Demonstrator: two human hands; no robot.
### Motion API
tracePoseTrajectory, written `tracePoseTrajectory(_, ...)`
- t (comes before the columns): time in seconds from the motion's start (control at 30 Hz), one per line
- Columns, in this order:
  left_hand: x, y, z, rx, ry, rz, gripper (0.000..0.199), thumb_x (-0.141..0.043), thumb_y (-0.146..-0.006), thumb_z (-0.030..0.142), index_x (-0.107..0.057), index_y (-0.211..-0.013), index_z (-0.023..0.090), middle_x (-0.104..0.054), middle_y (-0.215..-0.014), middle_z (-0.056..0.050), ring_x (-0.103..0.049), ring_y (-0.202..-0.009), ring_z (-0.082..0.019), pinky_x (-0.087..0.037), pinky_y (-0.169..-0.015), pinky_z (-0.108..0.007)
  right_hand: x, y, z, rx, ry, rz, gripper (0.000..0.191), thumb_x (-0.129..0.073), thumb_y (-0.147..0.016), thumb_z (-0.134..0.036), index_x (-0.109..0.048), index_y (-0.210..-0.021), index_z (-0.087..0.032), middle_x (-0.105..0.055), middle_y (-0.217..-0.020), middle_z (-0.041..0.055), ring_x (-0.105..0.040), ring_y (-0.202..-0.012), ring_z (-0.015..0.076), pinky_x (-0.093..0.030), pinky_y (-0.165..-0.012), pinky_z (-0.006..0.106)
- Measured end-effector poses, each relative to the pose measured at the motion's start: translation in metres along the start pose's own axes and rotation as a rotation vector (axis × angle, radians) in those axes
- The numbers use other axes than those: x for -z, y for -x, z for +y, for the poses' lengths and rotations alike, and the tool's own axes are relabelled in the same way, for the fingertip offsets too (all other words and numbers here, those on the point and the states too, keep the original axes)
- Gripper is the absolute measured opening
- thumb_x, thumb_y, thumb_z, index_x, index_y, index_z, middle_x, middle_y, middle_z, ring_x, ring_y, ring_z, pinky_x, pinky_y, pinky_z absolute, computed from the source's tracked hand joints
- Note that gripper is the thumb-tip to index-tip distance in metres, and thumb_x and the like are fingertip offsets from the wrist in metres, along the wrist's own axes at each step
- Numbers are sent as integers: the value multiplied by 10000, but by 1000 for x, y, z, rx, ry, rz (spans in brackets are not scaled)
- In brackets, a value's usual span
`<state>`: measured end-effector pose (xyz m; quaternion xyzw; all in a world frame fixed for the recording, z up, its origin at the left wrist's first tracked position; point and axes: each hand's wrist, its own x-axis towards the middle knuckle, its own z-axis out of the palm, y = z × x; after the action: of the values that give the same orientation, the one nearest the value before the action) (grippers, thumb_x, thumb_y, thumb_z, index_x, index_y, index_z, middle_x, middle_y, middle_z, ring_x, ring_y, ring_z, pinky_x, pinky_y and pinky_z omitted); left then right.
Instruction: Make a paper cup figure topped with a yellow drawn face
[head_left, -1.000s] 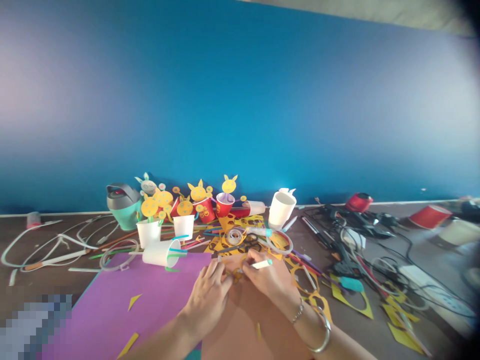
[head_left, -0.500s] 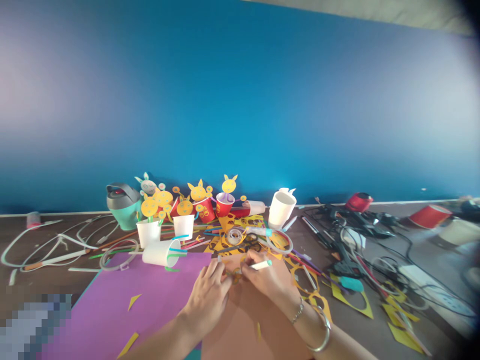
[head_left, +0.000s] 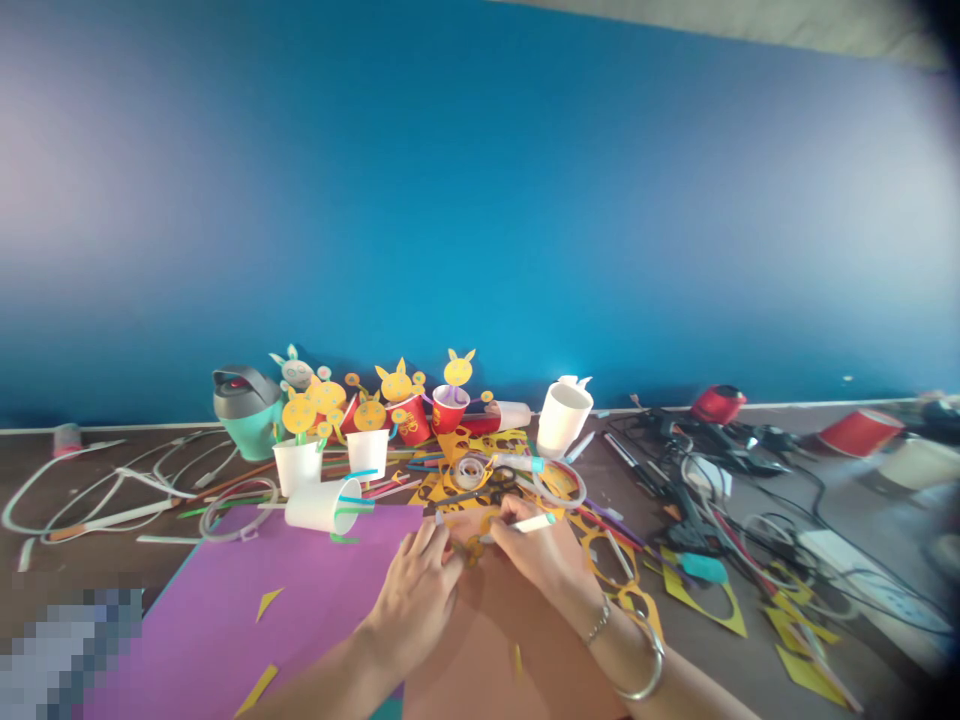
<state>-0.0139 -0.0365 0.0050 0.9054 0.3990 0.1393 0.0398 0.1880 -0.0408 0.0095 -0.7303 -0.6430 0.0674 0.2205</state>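
My right hand [head_left: 536, 550] is closed round a white marker [head_left: 534, 523] with a light green end, its tip pointing left at small yellow paper pieces [head_left: 472, 550]. Those pieces lie on an orange sheet [head_left: 499, 640], partly hidden between my hands. My left hand [head_left: 420, 580] rests at the left edge of the orange sheet, fingers bent and close together by the pieces; what they press or hold is too small to make out. A purple sheet [head_left: 285, 590] lies to the left, with a white cup [head_left: 322, 506] on its side at its far edge.
Cups with yellow paper animal faces [head_left: 369, 412] stand along the back beside a teal and grey container [head_left: 249, 410]. Behind my hands lie cut yellow paper [head_left: 450, 485] and a tape roll [head_left: 470, 470]. Black cables [head_left: 810, 480] and a power strip [head_left: 870, 585] are on the right.
My right hand has shifted slightly right with the marker, and more of the marker's tip side shows. My left hand looks almost unmoved.
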Motion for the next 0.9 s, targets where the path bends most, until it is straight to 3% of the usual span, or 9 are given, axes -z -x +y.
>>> tracePoseTrajectory(0.43, 0, 0, 1, 24, 16, -40, 230, -519, -836, 88, -636, -977, 226, -561, -1167, -79, -442, -1207, -261, -430, -946, -398, 1, 1, -4, 109, 114, 36, 137, -543, -807, -276, -618, -701, -232, -607, -608, -22, -472, -500, 113, -229, -477, 264)
tracePoseTrajectory(0.63, 1, 0, 1, 31, 17, -46, 264, -513, -834, 84, -635, -1018, 228, -552, -1194, -86, -428, -1229, -268, -421, -966, -413, 7, 2, -9, 68, 101, 19, 158, -541, -809, -332, -624, -714, -236, -607, -592, -31, -471, -473, 100, -205, -458, 258)
tracePoseTrajectory(0.9, 0, 1, 1, 20, 6, -38, 249, -508, -849, 95, -635, -1018, 224, -553, -1207, -90, -428, -1233, -269, -429, -956, -409, 13, 1, -17, 38, 63, -11, 140, -550, -781, -248, -604, -654, -228, -623, -585, -34, -480, -478, 93, -221, -455, 250)
